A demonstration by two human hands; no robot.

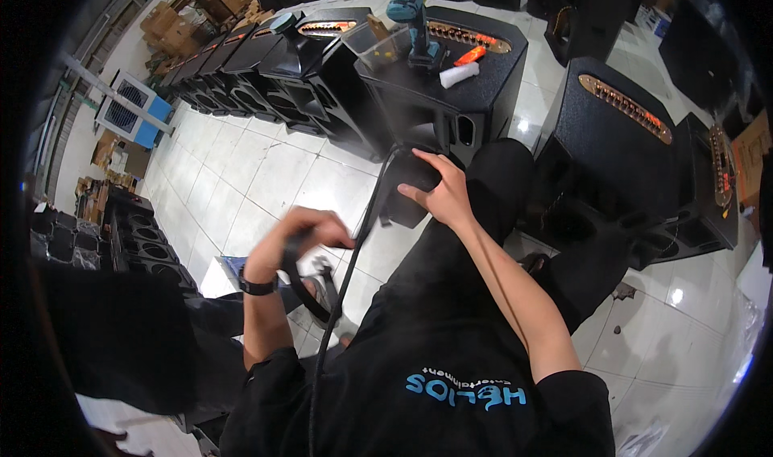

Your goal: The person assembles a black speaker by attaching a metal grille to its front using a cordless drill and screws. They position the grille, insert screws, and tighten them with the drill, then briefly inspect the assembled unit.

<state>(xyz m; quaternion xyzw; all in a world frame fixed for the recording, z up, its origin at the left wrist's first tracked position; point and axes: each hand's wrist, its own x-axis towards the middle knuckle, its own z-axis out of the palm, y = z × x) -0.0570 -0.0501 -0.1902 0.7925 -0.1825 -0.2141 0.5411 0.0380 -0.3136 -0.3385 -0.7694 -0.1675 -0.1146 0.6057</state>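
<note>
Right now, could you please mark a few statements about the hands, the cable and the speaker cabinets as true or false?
1. The left hand grips a black cable. True.
2. The right hand holds the cordless drill. False: the cordless drill stands on top of a black speaker cabinet, untouched.
3. A wristwatch sits on the left wrist. True.
4. The floor is bare wood. False: the floor is pale tile.
5. The right hand rests at the cabinet's lower front edge. True.
</note>
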